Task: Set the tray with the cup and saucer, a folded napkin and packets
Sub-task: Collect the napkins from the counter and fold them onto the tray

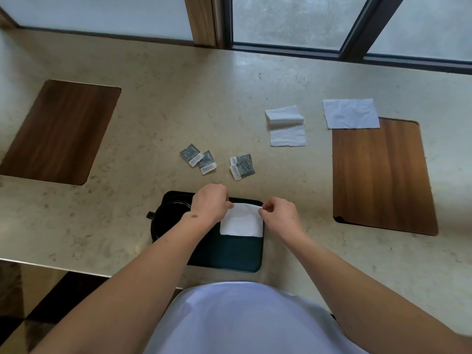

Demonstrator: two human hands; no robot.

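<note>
Low in the middle of the frame, a dark tray (229, 254) lies on the stone bench (158, 118), with a white napkin (241, 223) lying on its upper right part and a dark cup and saucer (167, 215) on its left side, largely hidden by the left forearm. The left hand (210, 201) has its grip pinched together on the napkin's upper left corner, and the right hand (279, 213) pinches its upper right corner. Four grey packets (217, 162) lie on the bench just above the tray, and two more napkins (319, 121) lie toward the upper right.
</note>
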